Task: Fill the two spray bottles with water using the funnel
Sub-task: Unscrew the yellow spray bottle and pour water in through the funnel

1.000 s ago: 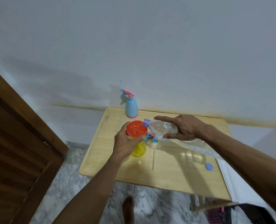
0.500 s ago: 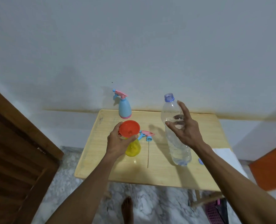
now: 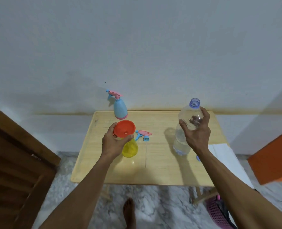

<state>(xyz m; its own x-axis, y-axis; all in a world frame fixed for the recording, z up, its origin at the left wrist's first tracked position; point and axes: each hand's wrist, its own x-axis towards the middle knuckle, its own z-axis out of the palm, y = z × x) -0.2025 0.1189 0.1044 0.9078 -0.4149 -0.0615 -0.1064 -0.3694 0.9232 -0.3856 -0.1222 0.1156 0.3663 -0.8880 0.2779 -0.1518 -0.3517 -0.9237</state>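
Wooden table (image 3: 161,171) against a white wall. Left hand (image 3: 114,142) grips the orange funnel (image 3: 125,128) seated in the yellow spray bottle (image 3: 130,148). Right hand (image 3: 197,134) grips the upright water bottle (image 3: 189,128), table right. Blue spray bottle (image 3: 120,108) stands far left.

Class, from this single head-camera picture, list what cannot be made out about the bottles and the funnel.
- Yellow spray bottle: its neck and water level, hidden by the left hand and orange funnel.
- Blue spray bottle: opaque, so its contents are unseen.
- Blue cap: mostly hidden behind the right forearm.
- Pink basket: cut off by the bottom edge.
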